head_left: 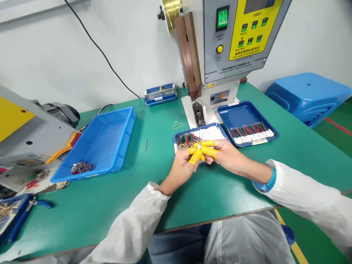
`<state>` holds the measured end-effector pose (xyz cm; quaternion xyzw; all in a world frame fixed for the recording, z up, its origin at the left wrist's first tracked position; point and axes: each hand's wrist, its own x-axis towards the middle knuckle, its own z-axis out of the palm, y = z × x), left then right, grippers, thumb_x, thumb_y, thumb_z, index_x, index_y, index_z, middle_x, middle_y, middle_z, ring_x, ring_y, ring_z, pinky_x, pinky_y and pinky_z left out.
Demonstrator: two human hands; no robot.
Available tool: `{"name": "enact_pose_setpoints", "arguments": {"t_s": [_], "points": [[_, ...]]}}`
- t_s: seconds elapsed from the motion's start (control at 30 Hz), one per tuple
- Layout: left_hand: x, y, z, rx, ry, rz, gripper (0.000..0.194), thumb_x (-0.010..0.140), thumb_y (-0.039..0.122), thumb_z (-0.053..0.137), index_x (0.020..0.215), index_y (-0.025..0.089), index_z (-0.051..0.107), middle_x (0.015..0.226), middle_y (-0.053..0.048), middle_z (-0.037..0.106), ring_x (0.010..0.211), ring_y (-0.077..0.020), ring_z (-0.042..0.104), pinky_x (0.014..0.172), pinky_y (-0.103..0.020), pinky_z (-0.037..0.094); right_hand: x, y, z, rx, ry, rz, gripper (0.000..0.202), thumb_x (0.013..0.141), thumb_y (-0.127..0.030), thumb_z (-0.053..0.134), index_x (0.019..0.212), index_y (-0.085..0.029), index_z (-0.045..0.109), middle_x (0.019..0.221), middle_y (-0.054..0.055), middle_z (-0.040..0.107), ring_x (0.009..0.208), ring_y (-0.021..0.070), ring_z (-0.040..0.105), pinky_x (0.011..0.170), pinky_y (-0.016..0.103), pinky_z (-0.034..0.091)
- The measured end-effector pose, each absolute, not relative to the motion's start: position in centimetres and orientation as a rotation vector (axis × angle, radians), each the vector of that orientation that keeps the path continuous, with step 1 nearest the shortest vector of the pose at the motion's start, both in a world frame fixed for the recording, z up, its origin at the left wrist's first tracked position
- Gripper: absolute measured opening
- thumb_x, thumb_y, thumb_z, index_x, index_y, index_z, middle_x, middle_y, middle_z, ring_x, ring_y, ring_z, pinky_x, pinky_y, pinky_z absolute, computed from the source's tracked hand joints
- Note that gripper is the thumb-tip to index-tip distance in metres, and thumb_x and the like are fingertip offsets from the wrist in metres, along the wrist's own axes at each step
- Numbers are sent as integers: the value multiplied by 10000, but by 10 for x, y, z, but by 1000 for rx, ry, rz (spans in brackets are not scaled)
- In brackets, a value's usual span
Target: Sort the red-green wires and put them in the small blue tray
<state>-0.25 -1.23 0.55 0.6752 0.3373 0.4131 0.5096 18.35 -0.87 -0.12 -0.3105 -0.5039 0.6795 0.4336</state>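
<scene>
My left hand [186, 161] and my right hand [223, 153] meet above the front of a blue tray [220, 126]. Yellow covers wrap several fingertips. Both hands pinch a small white piece [199, 146], from which thin wires seem to rise. Under the hands, the tray holds red, green and black wires [186, 139] on its left side and white pieces [213, 132] on its right. Beside it, a second blue tray [230, 114] holds a row of red and green wires with white ends [252, 134].
A crimping machine [200, 114] stands behind the trays. To the left are a large blue bin [102, 140], another machine [34, 129] and blue-handled pliers [20, 224]. A loose wire [146, 144] and rubber band [178, 125] lie on the green table [132, 203].
</scene>
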Motion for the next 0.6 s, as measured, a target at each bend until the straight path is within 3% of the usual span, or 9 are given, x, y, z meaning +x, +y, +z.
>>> {"name": "enact_pose_setpoints", "arguments": {"t_s": [0.23, 0.6], "points": [[-3, -5, -6, 1303, 687, 967, 436, 919, 534, 685, 748, 137, 627, 467, 70, 419, 379, -47, 351, 435, -198, 306, 184, -9, 3, -780, -1200, 1728, 306, 861, -394, 810, 1079, -184, 763, 668, -22, 618, 590, 99, 504, 603, 266, 377], [1, -15, 3, 991, 543, 828, 424, 849, 499, 753, 712, 120, 622, 499, 97, 286, 353, -38, 305, 377, -188, 238, 180, -13, 11, -746, -1220, 1647, 241, 804, -392, 848, 861, -177, 755, 672, -27, 604, 540, 81, 487, 512, 247, 357]]}}
